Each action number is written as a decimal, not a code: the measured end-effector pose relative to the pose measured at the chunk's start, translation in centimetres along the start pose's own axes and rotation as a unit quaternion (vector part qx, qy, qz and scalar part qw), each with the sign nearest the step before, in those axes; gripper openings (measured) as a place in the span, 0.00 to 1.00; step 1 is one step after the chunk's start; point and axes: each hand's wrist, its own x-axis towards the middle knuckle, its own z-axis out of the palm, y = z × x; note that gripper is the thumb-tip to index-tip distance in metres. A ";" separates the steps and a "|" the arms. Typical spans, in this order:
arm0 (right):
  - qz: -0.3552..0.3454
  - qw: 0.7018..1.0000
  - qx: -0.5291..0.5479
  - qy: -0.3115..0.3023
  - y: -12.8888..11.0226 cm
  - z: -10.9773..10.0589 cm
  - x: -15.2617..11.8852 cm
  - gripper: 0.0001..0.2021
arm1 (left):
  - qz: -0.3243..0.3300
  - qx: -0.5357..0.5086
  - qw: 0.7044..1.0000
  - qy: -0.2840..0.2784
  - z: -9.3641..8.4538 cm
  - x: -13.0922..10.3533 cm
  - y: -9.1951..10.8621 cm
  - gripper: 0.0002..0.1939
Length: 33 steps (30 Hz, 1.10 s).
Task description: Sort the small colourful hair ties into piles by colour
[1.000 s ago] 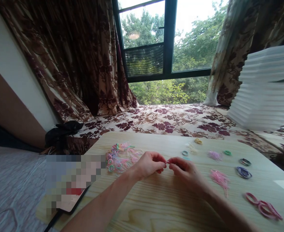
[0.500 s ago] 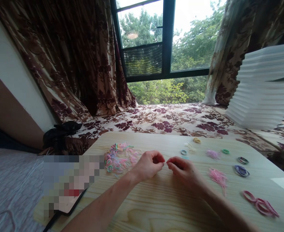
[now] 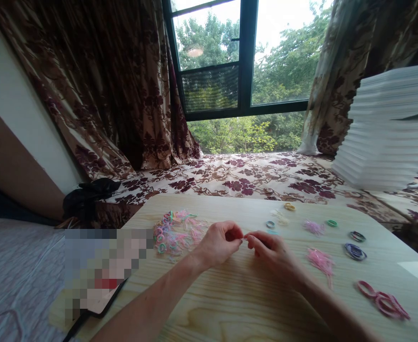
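My left hand [image 3: 223,242] and my right hand [image 3: 271,249] meet over the middle of the table, both with thumb and forefinger pinched. A tiny pale bit, too small to name, shows between the fingertips. Left of them lies a mixed pile of coloured elastic bands [image 3: 163,235]. Right of my right hand are a pink bundle of small bands [image 3: 321,261] and a lilac one [image 3: 313,227]. A blue-grey hair tie [image 3: 270,224] and a pale cream bundle [image 3: 280,217] lie just beyond the hands.
Farther right on the wooden table [image 3: 209,304] are a yellow hair tie [image 3: 289,207], a green one [image 3: 332,223], a dark one [image 3: 357,236], navy ones [image 3: 355,251] and pink ones [image 3: 387,301]. A blurred-out object [image 3: 105,275] covers the left edge. Behind is a patterned window ledge [image 3: 241,175].
My right hand has shifted slightly left, its fingertips now closer to the left hand's. The left hand and the things on the table stay put.
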 end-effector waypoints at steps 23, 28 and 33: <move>-0.031 0.961 -0.216 0.167 3.2 -7.2 1.9 0.18 | -0.056 0.131 0.990 -0.014 -0.5 0.4 -2.4 0.10; 0.055 0.924 -0.293 0.238 5.6 -13.4 1.1 0.16 | -0.058 0.124 0.990 -0.023 -0.6 0.6 -2.5 0.11; 0.106 0.904 -0.344 0.232 7.1 -15.5 0.2 0.14 | -0.055 0.114 0.992 -0.022 -0.6 0.7 -2.8 0.10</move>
